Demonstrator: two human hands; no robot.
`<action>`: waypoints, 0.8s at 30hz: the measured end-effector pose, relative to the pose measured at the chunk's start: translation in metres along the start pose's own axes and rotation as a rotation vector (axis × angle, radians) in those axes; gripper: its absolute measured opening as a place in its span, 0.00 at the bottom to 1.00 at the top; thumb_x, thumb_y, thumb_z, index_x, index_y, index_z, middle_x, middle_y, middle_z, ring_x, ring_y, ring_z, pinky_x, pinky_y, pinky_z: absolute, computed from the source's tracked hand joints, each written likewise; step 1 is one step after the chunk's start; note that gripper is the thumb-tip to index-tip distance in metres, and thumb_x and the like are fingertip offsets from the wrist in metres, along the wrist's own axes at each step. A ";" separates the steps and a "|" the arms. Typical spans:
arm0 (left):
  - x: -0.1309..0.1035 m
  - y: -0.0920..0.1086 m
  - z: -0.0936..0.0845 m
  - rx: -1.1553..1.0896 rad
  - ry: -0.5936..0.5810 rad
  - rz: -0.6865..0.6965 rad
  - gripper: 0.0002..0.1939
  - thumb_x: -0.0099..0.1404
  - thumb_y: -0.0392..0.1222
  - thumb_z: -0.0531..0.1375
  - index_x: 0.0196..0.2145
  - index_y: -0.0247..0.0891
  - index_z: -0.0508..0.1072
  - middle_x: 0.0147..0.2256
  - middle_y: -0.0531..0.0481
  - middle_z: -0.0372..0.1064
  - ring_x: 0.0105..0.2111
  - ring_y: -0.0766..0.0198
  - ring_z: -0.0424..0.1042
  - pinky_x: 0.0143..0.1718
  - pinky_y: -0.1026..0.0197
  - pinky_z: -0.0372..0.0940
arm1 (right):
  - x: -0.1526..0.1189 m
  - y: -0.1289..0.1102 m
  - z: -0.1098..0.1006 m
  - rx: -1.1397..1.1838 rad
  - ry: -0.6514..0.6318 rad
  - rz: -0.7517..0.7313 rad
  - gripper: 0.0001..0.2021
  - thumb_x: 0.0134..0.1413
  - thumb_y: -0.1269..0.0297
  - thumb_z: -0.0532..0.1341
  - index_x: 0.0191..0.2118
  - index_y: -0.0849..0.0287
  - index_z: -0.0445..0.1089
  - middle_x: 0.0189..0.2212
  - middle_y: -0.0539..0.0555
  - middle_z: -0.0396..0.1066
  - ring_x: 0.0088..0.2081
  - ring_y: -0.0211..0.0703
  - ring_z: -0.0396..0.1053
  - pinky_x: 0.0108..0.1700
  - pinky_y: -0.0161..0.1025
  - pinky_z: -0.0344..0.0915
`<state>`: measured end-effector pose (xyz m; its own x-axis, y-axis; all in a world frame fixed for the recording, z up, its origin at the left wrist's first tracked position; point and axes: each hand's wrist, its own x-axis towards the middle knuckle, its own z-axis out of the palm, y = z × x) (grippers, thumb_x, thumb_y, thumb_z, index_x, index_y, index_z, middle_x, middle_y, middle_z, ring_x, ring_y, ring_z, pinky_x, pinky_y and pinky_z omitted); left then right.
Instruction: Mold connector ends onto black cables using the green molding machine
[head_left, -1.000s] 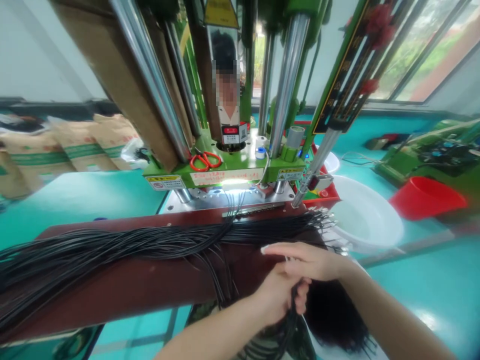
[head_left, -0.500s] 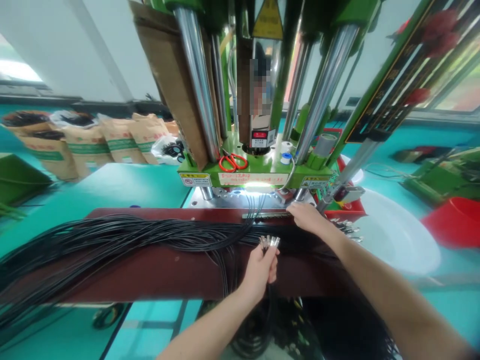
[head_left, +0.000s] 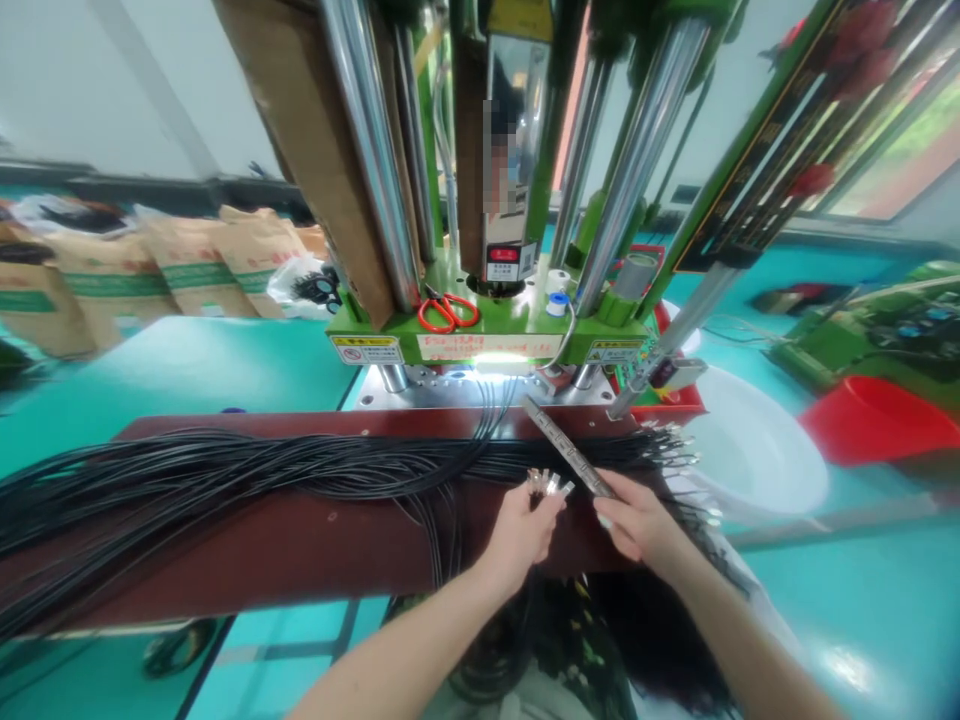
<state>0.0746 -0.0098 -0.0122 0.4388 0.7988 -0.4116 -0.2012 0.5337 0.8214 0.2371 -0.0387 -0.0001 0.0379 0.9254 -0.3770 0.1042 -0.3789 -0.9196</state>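
Note:
My left hand [head_left: 525, 525] is closed round a bunch of black cables, whose silvery metal connectors [head_left: 551, 484] stick up above the fingers. In my right hand [head_left: 637, 515] is one end of a narrow metal bar [head_left: 564, 446] with notches along it. The bar slants up and to the left, its far end close to the front of the press. Behind both hands a thick bundle of black cables [head_left: 300, 465] lies along the brown board [head_left: 300, 560]. Several thin cables [head_left: 491, 405] run from the bundle into the lit gap of the green press [head_left: 360, 325].
Red-handled scissors [head_left: 448, 312] and a small blue-and-white spool [head_left: 557, 303] lie on the press. A red tray [head_left: 694, 400], a white basin [head_left: 795, 480] and a red bucket [head_left: 885, 420] are at right. Paper sacks [head_left: 112, 280] stand at left, and a sloping metal post [head_left: 675, 320] rises right of the press.
My right hand has lifted the metal bar off the board by the press and drawn it nearer to my left hand, which still grips the cables. The view has shifted slightly.

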 end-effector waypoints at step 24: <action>0.008 -0.012 0.011 0.240 -0.078 0.122 0.16 0.54 0.52 0.57 0.23 0.36 0.62 0.13 0.59 0.52 0.10 0.75 0.51 0.11 0.70 0.46 | -0.016 0.033 0.026 0.215 0.329 -0.181 0.23 0.50 0.54 0.58 0.51 0.57 0.64 0.22 0.48 0.63 0.18 0.29 0.52 0.17 0.28 0.52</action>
<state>0.0907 -0.0128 -0.0213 0.4922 0.8243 -0.2798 -0.0474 0.3464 0.9369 0.2145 -0.0657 -0.0269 0.3568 0.9159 -0.1841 -0.0694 -0.1705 -0.9829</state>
